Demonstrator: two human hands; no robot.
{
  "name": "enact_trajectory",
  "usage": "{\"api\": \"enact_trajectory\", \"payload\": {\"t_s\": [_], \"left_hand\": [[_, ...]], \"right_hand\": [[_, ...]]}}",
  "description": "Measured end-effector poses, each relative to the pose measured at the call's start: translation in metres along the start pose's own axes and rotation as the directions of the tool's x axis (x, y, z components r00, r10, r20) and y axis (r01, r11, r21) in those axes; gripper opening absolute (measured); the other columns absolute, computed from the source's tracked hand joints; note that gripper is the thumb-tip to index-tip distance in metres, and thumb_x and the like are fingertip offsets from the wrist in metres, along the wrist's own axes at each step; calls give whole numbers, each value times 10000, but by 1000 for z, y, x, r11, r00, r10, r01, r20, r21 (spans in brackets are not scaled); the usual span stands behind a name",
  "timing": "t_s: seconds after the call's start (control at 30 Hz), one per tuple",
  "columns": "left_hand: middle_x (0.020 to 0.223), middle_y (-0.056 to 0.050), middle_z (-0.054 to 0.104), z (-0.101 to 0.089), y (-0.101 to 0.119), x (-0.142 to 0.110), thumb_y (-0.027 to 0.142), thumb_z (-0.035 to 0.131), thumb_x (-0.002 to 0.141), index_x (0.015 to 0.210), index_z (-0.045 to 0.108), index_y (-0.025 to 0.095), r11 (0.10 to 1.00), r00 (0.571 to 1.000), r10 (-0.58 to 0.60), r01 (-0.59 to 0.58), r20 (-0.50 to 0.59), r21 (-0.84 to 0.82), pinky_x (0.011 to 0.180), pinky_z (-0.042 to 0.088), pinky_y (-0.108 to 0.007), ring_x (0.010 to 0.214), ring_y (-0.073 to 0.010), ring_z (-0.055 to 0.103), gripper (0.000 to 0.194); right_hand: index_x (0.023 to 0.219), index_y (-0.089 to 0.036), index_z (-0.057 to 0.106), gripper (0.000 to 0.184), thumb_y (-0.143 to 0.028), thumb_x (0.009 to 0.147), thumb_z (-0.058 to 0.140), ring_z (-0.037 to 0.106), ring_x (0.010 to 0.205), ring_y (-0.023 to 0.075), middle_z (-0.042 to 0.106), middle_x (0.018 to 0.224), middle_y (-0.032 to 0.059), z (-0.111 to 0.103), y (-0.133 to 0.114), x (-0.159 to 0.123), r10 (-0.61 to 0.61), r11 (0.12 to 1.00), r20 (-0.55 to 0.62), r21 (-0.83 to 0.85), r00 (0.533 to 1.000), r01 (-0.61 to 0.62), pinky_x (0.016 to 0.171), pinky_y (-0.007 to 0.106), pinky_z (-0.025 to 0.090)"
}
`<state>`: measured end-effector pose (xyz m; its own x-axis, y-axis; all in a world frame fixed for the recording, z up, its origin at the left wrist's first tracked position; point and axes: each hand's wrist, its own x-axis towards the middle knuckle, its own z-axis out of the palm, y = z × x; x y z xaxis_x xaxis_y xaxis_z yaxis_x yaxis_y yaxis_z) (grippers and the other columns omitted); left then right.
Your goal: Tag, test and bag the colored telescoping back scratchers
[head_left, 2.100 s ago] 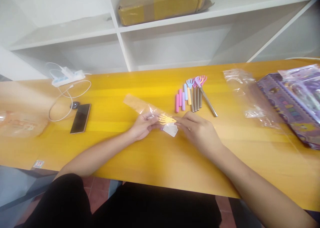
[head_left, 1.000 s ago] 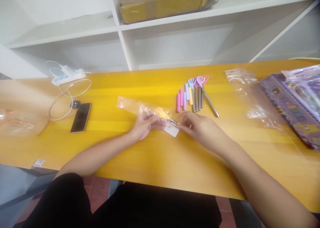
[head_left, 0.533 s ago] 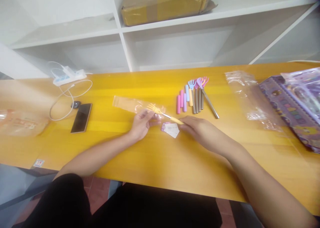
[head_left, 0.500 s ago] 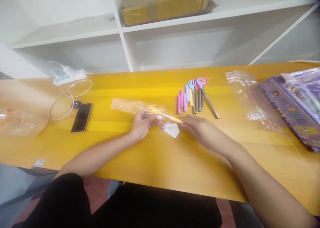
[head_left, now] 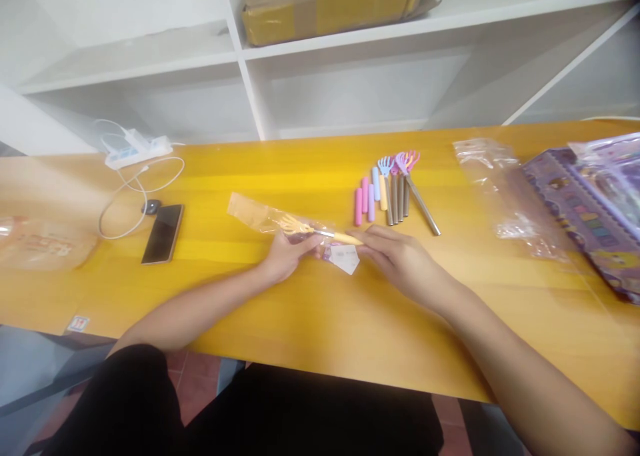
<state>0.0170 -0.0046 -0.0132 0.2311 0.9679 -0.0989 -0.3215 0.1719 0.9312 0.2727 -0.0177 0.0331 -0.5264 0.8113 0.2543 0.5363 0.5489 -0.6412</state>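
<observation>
A back scratcher (head_left: 347,238) with a yellow claw head, a short metal shaft and a yellow handle spans the gap between my hands. My right hand (head_left: 407,259) pinches the end of its handle. My left hand (head_left: 284,255) is closed, thumb on top, on a clear plastic bag (head_left: 247,211) near the shaft. The claw head appears to lie inside the bag, which stretches out to the left. Just below the handle is a white paper card (head_left: 346,259) with a purple part; whether it touches the bag is unclear. My left fingertips are partly hidden.
Behind my right hand lie several colored handles (head_left: 371,203) and metal-shafted claw heads (head_left: 399,199). Clear bags (head_left: 500,196) and a purple printed package (head_left: 575,209) are to the right. A phone (head_left: 163,234), cable and power strip (head_left: 137,153) sit left, shelving (head_left: 350,96) behind.
The yellow back scratcher has moved slightly left, its claw head now farther into the bag. My right hand has followed it left. My left hand now sits along the bag's lower edge.
</observation>
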Motion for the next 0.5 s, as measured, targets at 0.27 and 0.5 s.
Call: {"api": "enact_trajectory", "payload": {"t_s": [0.27,0.5], "left_hand": [[824,-20,719,-2,-1,-5,442,897,819,1129,748,173,997,993,-44,37,105,69,650,532,-275,628,-109,621,437],[871,-3,693,-2,1,-11,410,846,878,1294,659,231,981,957,-81,26,279,195,648,531,-251,651,-99,623,490]], "right_hand": [[1428,-260,682,409,-360,1120,432,707,947,245,707,1070,105,4,-3,0,17,999,6,42,1000,-17,855,390,586],[1549,-257,509,473,-338,1084,537,710,1085,258,715,1201,119,26,-11,-3,-4,992,-50,129,999,10,962,420,594]]}}
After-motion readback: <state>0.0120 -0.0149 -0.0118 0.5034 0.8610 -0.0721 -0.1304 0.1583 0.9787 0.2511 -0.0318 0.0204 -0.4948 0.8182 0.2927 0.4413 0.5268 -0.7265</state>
